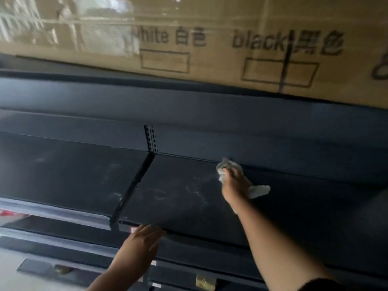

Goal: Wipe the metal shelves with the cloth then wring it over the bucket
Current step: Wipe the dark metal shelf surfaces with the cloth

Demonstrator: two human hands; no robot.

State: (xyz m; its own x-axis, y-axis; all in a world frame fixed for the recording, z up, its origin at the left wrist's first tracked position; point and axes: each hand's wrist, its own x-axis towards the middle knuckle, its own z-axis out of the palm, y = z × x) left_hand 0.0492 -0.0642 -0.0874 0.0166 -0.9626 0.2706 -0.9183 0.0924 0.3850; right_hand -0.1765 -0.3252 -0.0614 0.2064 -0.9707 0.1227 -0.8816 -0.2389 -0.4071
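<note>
Head view showed the right hand (pixel 235 183) clamped on the cloth (pixel 257 191) at centre right of the dark metal shelf (pixel 178 204), the left hand (pixel 140 240) spread flat on its front edge; pale smears at centre probably wanted firm overlapping strokes.

Under the right hand (pixel 236 185), a pale grey-white cloth (pixel 258 191). Beneath it, the metal shelf (pixel 178 196) is dark blue-grey with whitish smears. Above, a tan cardboard box (pixel 210 28) carries black lettering.
</note>
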